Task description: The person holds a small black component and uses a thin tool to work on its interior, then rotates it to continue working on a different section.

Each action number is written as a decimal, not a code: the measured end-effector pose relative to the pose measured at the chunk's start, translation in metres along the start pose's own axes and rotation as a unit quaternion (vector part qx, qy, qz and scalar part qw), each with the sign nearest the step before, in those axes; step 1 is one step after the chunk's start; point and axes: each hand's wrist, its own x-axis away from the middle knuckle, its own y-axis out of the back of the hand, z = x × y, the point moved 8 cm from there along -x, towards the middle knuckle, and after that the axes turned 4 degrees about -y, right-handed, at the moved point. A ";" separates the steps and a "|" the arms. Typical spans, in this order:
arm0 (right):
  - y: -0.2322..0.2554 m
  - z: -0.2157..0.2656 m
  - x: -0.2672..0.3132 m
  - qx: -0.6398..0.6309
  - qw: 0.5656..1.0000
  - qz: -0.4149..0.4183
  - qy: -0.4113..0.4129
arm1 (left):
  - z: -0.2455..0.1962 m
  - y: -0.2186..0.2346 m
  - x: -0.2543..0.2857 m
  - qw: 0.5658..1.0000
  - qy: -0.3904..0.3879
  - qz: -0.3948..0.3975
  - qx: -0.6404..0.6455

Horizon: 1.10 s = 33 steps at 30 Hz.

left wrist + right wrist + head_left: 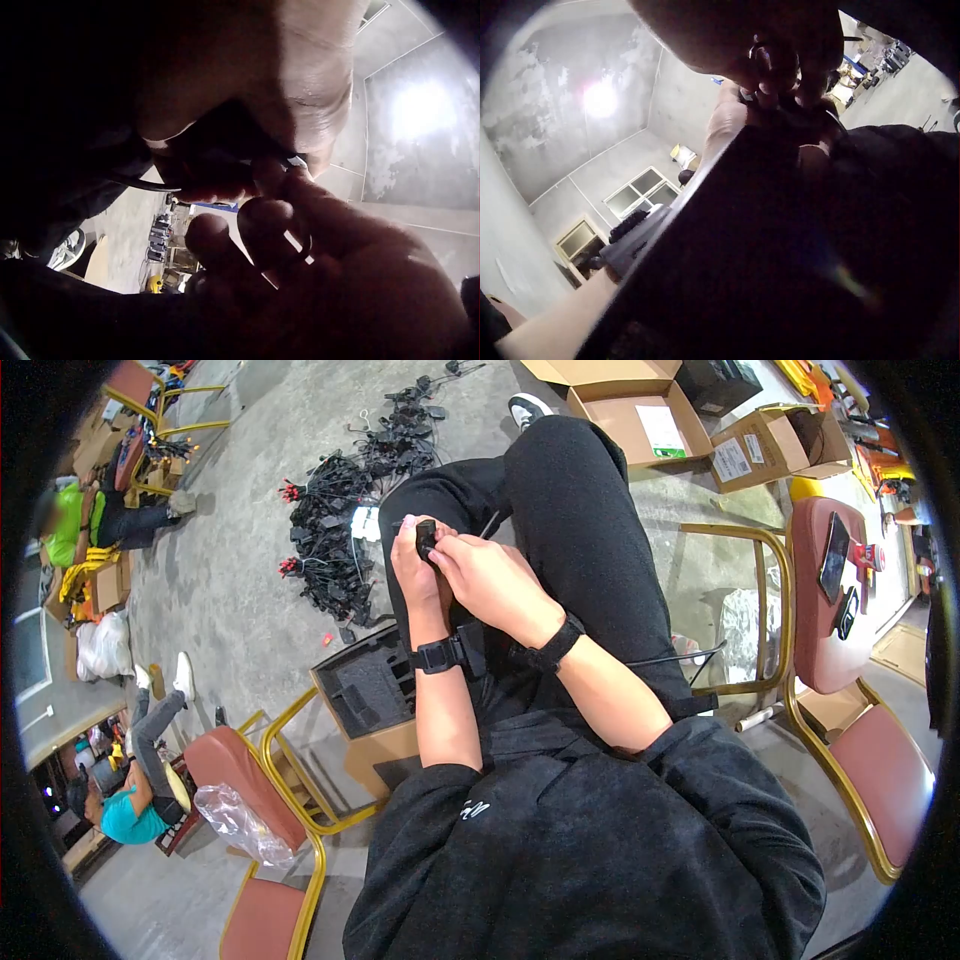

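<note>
In the head view, a small black device [426,536] is held over the person's lap. My left hand [417,577] grips it from the left, fingers curled round it. From the right comes my right hand [500,586], its thumb and fingers pinching the device's near side. A thin black cable [490,524] sticks out beyond the right hand. Both wrist views are dark; the left one shows curled fingers [270,221] close under the other hand, and the device's detail is hidden there.
A large pile of black cabled devices [335,535] lies on the floor ahead. Beside the left leg stands a box with a black foam insert [370,685]. Chairs flank both sides; a phone [834,557] lies on the right chair [815,640]. Open cardboard boxes [610,415] stand at front right.
</note>
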 end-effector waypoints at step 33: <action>-0.015 -0.003 0.001 -0.139 0.988 0.062 -0.032 | -0.004 -0.006 0.002 0.999 -0.011 0.027 0.042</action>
